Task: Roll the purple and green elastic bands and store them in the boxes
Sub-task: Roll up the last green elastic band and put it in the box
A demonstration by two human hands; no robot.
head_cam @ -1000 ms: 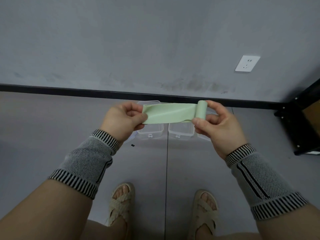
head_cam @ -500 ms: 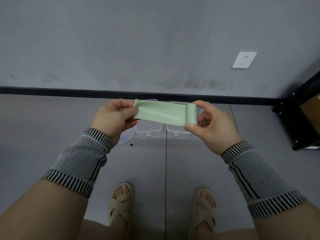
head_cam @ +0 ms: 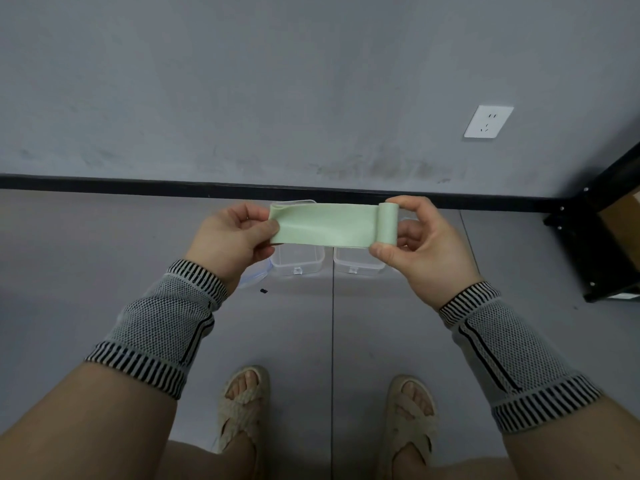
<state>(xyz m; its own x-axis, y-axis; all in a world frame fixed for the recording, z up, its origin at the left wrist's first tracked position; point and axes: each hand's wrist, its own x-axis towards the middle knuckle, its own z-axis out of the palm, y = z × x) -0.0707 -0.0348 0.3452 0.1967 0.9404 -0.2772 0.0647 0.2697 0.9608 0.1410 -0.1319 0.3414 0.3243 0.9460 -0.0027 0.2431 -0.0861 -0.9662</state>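
A pale green elastic band (head_cam: 325, 226) is stretched flat between both hands above the floor. My left hand (head_cam: 232, 242) pinches its left end between thumb and fingers. My right hand (head_cam: 420, 244) holds the right end, which is wound into a small roll (head_cam: 388, 223). Two clear plastic boxes sit on the floor below the band: one (head_cam: 298, 263) on the left and one (head_cam: 356, 265) on the right, both partly hidden by the band and hands. No purple band is visible.
A clear lid with a blue rim (head_cam: 252, 277) lies beside the left box. A black shelf frame (head_cam: 595, 244) stands at the right. A wall with a black skirting and a white socket (head_cam: 488, 121) is ahead. My sandalled feet (head_cam: 242, 407) are below.
The band stays held by both hands, drifting slightly with them. The roll at the right end looks about the same size, turned a little by the right fingers.
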